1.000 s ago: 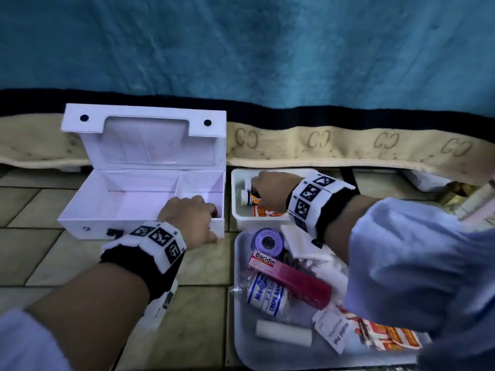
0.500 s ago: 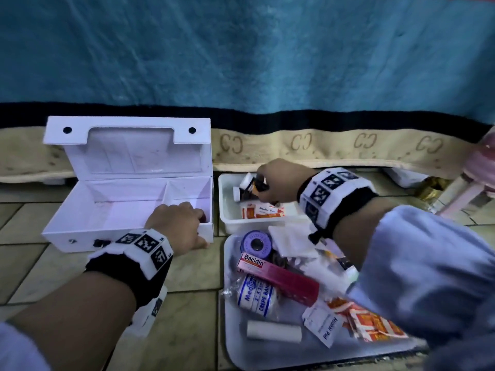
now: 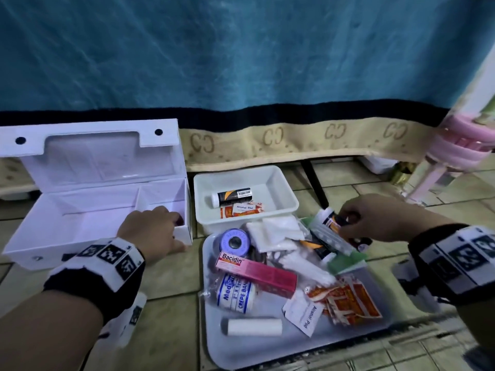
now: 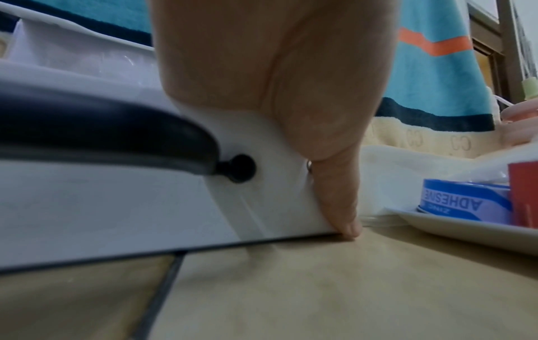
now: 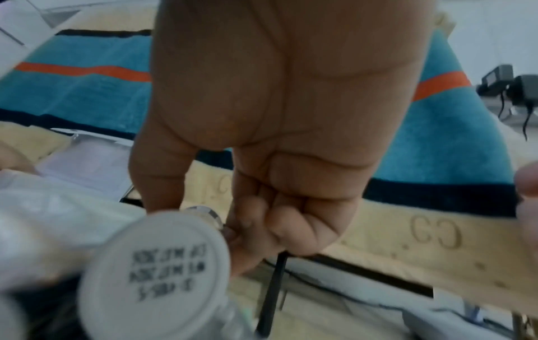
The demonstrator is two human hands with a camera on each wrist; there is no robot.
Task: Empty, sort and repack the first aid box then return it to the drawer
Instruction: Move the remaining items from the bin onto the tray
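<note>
The white first aid box stands open on the floor at the left, lid up and both compartments bare. My left hand grips its front right corner, fingers hooked over the front wall and thumb pressed on the outside beside the black handle. My right hand holds a small white-capped bottle above the far right of the grey tray. The right wrist view shows the bottle's round white end with printed dates.
A small white bin behind the tray holds a black-orange tube and alcohol pad sachets. On the tray lie a blue tape roll, Bacidin box, crepe bandage, gauze roll and plasters. A blue blanket hangs behind.
My right hand has left the white bin and moved right over the tray's far corner, now holding the small bottle. My left hand stays on the box's corner.
</note>
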